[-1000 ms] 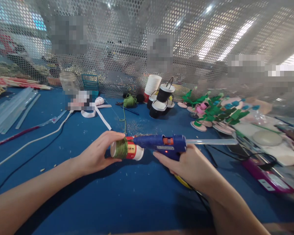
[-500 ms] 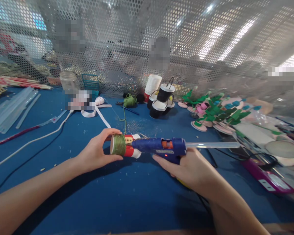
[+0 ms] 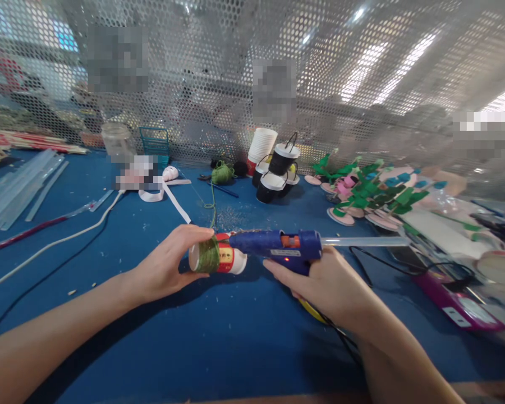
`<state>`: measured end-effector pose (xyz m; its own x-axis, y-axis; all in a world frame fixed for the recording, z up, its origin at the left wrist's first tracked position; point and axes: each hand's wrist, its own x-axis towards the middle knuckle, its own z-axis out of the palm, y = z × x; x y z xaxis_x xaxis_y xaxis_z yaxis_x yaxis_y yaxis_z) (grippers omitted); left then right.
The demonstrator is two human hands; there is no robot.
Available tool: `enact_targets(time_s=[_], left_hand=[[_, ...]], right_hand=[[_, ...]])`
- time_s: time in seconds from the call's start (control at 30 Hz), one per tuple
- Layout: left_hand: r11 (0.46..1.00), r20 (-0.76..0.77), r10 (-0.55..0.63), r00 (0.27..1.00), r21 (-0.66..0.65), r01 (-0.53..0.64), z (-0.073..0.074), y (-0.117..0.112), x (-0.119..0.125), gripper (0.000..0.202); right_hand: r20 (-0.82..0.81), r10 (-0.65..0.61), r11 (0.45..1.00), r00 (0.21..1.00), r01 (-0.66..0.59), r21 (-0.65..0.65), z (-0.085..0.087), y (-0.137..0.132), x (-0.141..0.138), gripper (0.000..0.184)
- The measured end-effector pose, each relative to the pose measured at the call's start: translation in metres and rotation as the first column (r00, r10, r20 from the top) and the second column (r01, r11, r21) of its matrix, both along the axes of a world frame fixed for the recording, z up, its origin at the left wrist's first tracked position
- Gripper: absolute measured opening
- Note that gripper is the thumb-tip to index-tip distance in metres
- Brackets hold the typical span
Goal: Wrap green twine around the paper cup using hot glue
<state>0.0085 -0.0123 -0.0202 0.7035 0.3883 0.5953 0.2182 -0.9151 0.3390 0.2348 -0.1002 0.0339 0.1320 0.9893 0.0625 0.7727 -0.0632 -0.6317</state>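
My left hand [image 3: 168, 261] grips a paper cup [image 3: 232, 261] lying on its side in the air, thumb and fingers round its base end. Green yarn [image 3: 207, 255] is wound about that end; the rest shows red and white print. In my right hand [image 3: 320, 280] is a blue hot glue gun [image 3: 273, 247] with a lit red light and a clear glue stick [image 3: 370, 242] out of its back. The nozzle points left, at the cup's upper side by the yarn's edge; whether it touches I cannot tell. A strand runs back from the cup to a green yarn ball [image 3: 222, 173].
Black cups with white rims [image 3: 271, 186] stand beside a stack of paper cups [image 3: 262, 147] at the back. Green paper plants [image 3: 362, 193] and a purple power strip [image 3: 457, 303] are on the right. Glue sticks [image 3: 21, 185], a white cable [image 3: 88, 231] and white ribbon [image 3: 177, 202] lie left.
The cup has turned in my left hand, bringing its printed label round toward me. The glue gun has shifted slightly, its nozzle now nearer the cup's upper edge.
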Motion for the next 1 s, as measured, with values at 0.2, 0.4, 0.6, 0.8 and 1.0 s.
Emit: enact_targets(time_s=[0.2,0.4,0.6,0.8,1.0], left_hand=[[0.991,-0.007,-0.096,0.995,0.088,0.097,-0.002,0.001,0.000,0.046],[0.989,-0.009,-0.090,0.996,0.119,0.090,-0.001,0.002,-0.001,0.046],[0.993,0.027,-0.045,0.999,0.112,0.041,-0.002,0.003,0.001,0.054],[0.980,0.063,-0.098,0.993,0.181,0.085,-0.003,0.001,0.003,0.049],[0.963,0.078,-0.121,0.990,0.250,0.098,0.000,0.000,0.002,0.043]], right_hand=[[-0.005,-0.032,0.999,0.999,0.032,-0.043,0.003,0.003,-0.003,0.025],[-0.169,-0.046,0.988,0.985,0.021,-0.150,0.002,0.008,-0.001,0.023],[-0.362,-0.069,0.997,0.930,0.080,0.014,-0.003,0.043,0.017,0.022],[-0.051,-0.114,0.989,0.992,0.108,-0.105,-0.021,0.094,0.032,0.026],[0.177,-0.183,0.967,0.967,0.209,-0.142,-0.033,0.118,0.019,0.028]])
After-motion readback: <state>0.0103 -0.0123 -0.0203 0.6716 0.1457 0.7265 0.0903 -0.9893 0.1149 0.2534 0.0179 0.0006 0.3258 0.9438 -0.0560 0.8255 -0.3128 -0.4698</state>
